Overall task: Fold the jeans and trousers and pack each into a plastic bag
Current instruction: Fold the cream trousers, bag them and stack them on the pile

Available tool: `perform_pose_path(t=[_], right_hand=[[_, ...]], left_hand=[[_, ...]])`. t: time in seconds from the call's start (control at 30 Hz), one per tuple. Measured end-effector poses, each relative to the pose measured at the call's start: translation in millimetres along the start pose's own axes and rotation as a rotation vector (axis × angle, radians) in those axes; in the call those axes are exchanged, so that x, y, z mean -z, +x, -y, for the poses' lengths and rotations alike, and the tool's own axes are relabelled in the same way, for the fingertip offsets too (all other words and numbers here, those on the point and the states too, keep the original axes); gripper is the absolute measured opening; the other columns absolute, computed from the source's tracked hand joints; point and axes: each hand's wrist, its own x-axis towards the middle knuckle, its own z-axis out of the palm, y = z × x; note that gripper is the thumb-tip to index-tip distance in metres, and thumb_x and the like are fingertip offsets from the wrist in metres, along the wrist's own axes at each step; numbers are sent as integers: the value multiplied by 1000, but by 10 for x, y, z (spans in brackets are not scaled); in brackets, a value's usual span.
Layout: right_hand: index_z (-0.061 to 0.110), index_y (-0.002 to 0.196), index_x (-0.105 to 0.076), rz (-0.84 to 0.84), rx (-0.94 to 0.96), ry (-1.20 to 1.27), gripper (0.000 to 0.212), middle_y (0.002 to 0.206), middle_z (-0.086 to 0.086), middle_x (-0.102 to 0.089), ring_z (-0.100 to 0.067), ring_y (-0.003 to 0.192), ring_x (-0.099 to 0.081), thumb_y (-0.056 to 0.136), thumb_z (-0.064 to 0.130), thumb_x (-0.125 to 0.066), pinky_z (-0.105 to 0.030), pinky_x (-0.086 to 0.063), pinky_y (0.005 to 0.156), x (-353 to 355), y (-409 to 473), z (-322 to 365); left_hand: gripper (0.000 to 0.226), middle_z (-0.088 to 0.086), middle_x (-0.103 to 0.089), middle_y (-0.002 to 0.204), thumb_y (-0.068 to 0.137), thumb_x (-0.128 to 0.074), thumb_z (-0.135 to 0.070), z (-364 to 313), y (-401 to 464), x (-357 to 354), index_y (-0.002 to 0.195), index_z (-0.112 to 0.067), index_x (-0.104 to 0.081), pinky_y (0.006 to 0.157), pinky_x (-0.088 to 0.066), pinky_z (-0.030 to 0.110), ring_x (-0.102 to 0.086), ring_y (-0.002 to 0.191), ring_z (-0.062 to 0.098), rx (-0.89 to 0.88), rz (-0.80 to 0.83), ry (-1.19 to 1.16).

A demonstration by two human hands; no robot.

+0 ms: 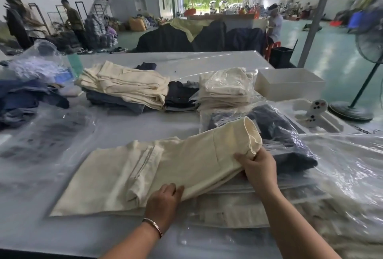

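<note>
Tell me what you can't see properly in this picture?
All in the head view:
- Left hand fingers: tucked under the cream trousers.
- Bagged jeans: glare on the plastic hides details.
- Clear bags at right: blurred, cut off by the edge.
- People at back left: too small and blurry.

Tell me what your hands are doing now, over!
Left hand and right hand both grip the cream trousers, mid-fold. Not bagged yet. Bagged jeans lie just beyond the fold.
</note>
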Motion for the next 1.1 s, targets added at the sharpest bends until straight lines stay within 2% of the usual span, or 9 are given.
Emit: perform_pose_path(t=[0.13, 0.27, 0.33, 0.43, 0.5, 0.67, 0.9, 1.0, 1.1], right_hand=[[18, 81, -63, -30, -61, -69, 14, 79, -1, -68, -16, 70, -62, 75, 21, -75, -25, -47, 52, 7, -8, -177], [21, 98, -63, -42, -62, -56, 40, 86, 6, -68, -14, 81, -63, 64, 25, -83, -32, -51, 70, -65, -76, -257], [21, 99, -64, -49, -69, -36, 43, 86, 7, -69, -14, 82, -64, 62, 23, -86, -35, -52, 74, -118, -86, -253], [19, 96, -64, -68, -92, -12, 35, 86, 3, -69, -19, 82, -64, 66, 19, -83, -39, -53, 76, -198, -101, -257], [19, 94, -64, -93, -106, -13, 28, 86, 0, -68, -22, 81, -63, 71, 17, -79, -39, -52, 75, -225, -111, -262], [15, 87, -60, -252, -59, -55, 19, 78, 0, -63, -29, 78, -60, 74, 16, -73, -33, -44, 63, -392, -188, -150], [17, 109, -57, -289, -127, -10, 42, 103, -9, -66, -31, 95, -62, 72, 25, -74, -47, -50, 89, -1066, -247, 112], [9, 114, -54, -444, -187, -56, 45, 109, -17, -63, -36, 100, -59, 75, 21, -72, -39, -45, 86, -1109, -301, 129], [4, 133, -38, -658, -212, -96, 73, 130, -22, -52, -38, 114, -53, 72, 20, -75, -40, -42, 93, -1077, -365, 172]], left_hand=[[38, 0, -62, 64, 74, -40, -27, 99, -151, -107, 76, -17, -76, 38, -42, 22, -61, 52, 19, 14, 66, 61], [24, 1, -68, 85, 67, -53, -30, 352, -198, 3, 75, -18, -72, 74, -53, 32, -64, 81, 24, 57, 14, -109], [29, 9, -65, 112, 66, -65, -28, 528, -83, 69, 92, -17, -72, 83, -49, 39, -59, 101, 31, 311, -50, -76], [83, 14, -43, 137, 70, -70, -48, 785, 87, 131, 140, -17, -37, 95, -42, 41, -44, 123, 34, 853, 254, -192], [87, 13, -47, 131, 68, -69, -52, 885, 113, 32, 138, -15, -32, 95, -42, 37, -47, 122, 32, 944, 437, -317], [42, 12, -63, 120, 78, -62, -28, 915, 197, -169, 117, -16, -54, 87, -49, 32, -61, 111, 30, 919, 478, -475], [32, 8, -70, 103, 74, -73, -14, 1415, 343, 39, 105, -11, -67, 72, -47, 25, -65, 91, 23, 866, 386, -947], [31, 12, -71, 106, 79, -73, -7, 1957, 228, 251, 109, -3, -67, 85, -53, 36, -68, 95, 27, 936, 331, -1296], [27, 13, -71, 102, 84, -67, -2, 2522, 89, 426, 111, -1, -65, 74, -55, 32, -67, 85, 25, 986, 286, -1427]])
